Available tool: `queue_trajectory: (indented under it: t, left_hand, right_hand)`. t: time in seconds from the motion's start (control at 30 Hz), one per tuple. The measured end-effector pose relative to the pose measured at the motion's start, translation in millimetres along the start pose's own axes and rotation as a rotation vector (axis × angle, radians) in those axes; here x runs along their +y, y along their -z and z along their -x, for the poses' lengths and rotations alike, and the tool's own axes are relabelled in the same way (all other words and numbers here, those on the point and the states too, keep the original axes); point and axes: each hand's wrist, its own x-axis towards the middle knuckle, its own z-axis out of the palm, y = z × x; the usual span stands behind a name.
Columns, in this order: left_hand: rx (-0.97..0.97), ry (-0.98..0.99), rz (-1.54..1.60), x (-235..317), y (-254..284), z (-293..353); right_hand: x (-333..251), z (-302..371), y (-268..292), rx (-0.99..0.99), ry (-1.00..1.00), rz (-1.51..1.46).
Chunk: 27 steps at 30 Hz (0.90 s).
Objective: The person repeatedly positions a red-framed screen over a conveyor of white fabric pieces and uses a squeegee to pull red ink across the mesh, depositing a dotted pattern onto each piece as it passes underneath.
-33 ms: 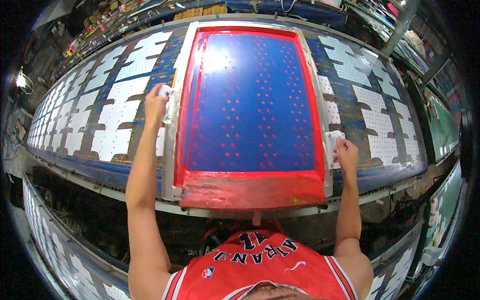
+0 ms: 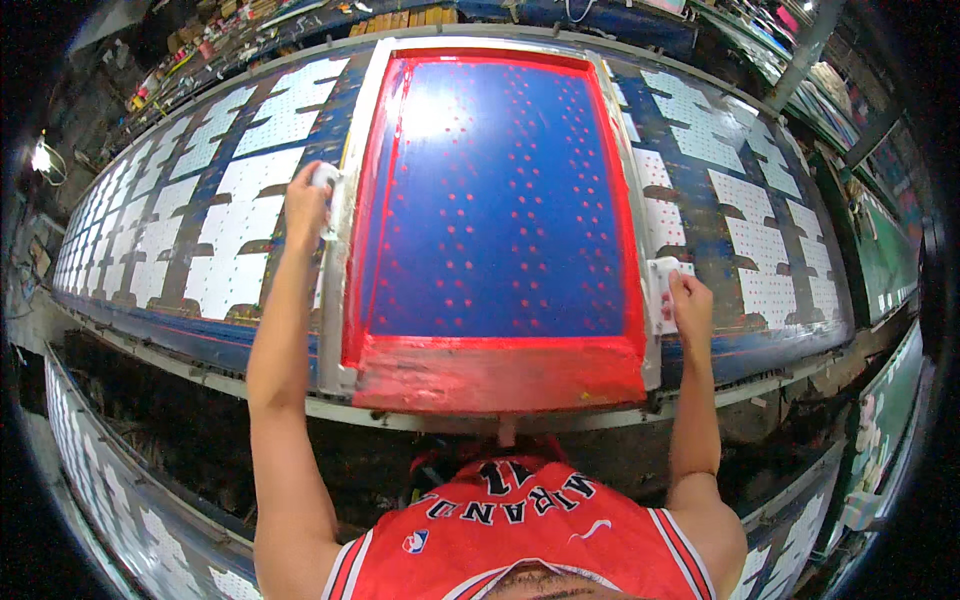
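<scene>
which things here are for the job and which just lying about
Seemingly in use:
blue printing screen with red border
white left handle, in left hand
white right handle, in right hand
dotted white sheets around it

Apparently just around:
tan blocks at the back
lit bulb, far left

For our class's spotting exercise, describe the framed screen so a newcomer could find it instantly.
Start at the long table spanning the view. At its middle, between the person's left hand and right hand, is the framed screen. Unlike the white sheets beside it, it is blue, red-dotted and red-bordered.
</scene>
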Motion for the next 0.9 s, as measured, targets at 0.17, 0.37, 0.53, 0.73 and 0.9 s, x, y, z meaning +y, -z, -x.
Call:
queue_trajectory:
  t: [0.17,0.37,0.53,0.73,0.9]
  left_hand:
    - [0.111,-0.146,-0.315,-31.2,101.0,-64.7]
    - [0.151,-0.131,-0.334,-70.5,180.9,-126.6]
    - [0.167,-0.201,-0.312,-121.8,207.4,-136.1]
    - [0.072,-0.084,-0.122,-158.2,203.2,-126.2]
    - [0.048,-0.052,-0.097,-169.5,194.0,-113.1]
  right_hand:
    - [-42.8,45.1,-108.7,-0.087,-0.017,-0.111]
    - [-69.5,84.6,-204.9,-0.188,-0.071,-0.214]
    - [-61.0,110.6,-239.9,-0.183,-0.073,-0.15]
    - [-43.6,121.2,-248.6,-0.135,-0.173,-0.118]
    - [-30.2,124.2,-242.3,-0.127,-0.171,-0.105]
